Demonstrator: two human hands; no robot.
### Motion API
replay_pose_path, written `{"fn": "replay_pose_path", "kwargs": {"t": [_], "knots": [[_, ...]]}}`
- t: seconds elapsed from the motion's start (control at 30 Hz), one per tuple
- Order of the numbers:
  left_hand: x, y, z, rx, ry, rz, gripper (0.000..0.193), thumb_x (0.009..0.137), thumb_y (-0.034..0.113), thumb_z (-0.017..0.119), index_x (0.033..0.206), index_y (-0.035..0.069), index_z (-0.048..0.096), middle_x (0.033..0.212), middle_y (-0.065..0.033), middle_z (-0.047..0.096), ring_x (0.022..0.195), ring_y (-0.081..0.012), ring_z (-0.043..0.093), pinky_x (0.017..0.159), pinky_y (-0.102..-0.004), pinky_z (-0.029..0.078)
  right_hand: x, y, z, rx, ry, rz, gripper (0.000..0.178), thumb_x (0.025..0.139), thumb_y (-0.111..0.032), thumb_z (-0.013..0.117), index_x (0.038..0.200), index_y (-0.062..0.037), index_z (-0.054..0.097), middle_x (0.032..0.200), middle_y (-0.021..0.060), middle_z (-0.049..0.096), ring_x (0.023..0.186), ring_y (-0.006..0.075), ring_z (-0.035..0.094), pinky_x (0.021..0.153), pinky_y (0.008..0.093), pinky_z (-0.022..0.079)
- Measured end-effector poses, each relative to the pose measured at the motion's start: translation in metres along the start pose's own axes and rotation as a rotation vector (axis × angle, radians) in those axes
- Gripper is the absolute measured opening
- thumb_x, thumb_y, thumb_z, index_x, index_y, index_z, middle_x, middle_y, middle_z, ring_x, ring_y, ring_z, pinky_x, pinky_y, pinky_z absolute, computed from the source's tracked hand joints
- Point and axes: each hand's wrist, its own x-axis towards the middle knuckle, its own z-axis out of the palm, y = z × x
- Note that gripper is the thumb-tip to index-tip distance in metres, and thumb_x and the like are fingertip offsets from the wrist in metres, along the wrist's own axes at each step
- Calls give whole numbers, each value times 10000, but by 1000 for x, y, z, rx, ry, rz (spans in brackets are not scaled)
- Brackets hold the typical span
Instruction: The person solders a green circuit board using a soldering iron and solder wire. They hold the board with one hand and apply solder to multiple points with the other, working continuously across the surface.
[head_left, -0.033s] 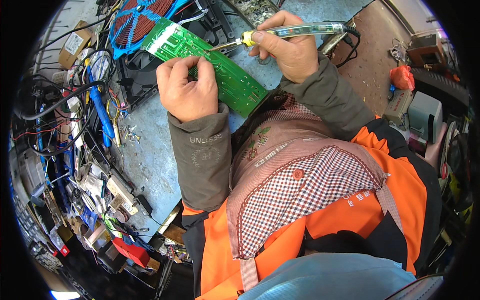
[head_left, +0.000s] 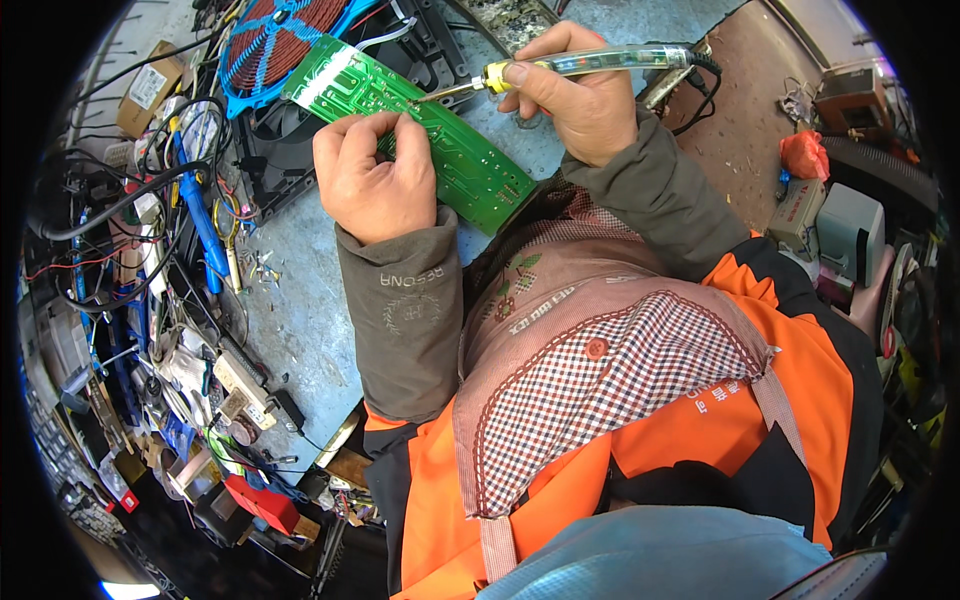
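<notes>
A long green circuit board (head_left: pixel 475 175) lies aslant in front of me, solder side up, its far left end against the blue frame of a round coil (head_left: pixel 290 45). My right hand (head_left: pixel 580 110) grips a soldering iron (head_left: pixel 630 60) with a clear handle and yellow collar. The iron's metal tip points left and meets the board near its middle, or hovers just above. My left hand (head_left: pixel 375 180) rests at the board's near left edge, thumb and fingertips pinched together close to the tip. What that pinch holds, if anything, is hidden.
Black plastic housing (head_left: pixel 275 160) sits under the coil. Tangled cables, a blue-handled tool (head_left: pixel 200 220) and a white power strip (head_left: pixel 243 390) crowd the left of the blue bench (head_left: pixel 300 320). The iron's black cord (head_left: pixel 708 90) loops at right, near boxes and a grey case (head_left: pixel 850 230).
</notes>
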Motion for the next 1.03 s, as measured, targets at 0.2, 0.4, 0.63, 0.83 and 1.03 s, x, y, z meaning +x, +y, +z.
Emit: {"fn": "replay_pose_path", "kwargs": {"t": [0.2,0.4,0.63,0.83,1.03], "knots": [[2,7,0,4,-8,-7,92,793,-4,822,871,29,785,926,-98,682,769,-215,664,669,-327,544,0,-2,-4,-63,-24,-44,201,981,-121,815,1024,23,681,860,133,782,722,165,762,605,275,603],[4,19,-2,-18,-14,-26,82,794,-13,810,858,24,773,935,-95,685,769,-208,663,669,-326,541,-1,-13,-8,-71,-27,-70,200,986,-123,807,1019,32,684,866,144,784,728,178,773,605,283,614],[3,20,-5,5,-25,-38,79,806,-14,794,868,17,757,949,-95,684,770,-209,661,670,-329,533,-3,-13,-8,48,-3,-79,198,989,-112,799,1048,29,672,848,136,775,727,181,771,624,278,610],[4,20,-4,11,-33,-24,73,805,-11,796,863,17,761,947,-98,683,775,-212,666,675,-332,545,-4,-14,-6,-23,-11,-57,195,980,-104,806,1044,26,675,861,137,779,724,174,767,612,270,599],[2,15,-3,-24,-29,-48,78,805,-6,801,872,24,772,949,-99,684,782,-214,672,686,-335,556,-1,-10,-7,-23,-26,-57,195,974,-109,815,1024,26,682,871,136,786,726,168,767,600,265,597]]}}
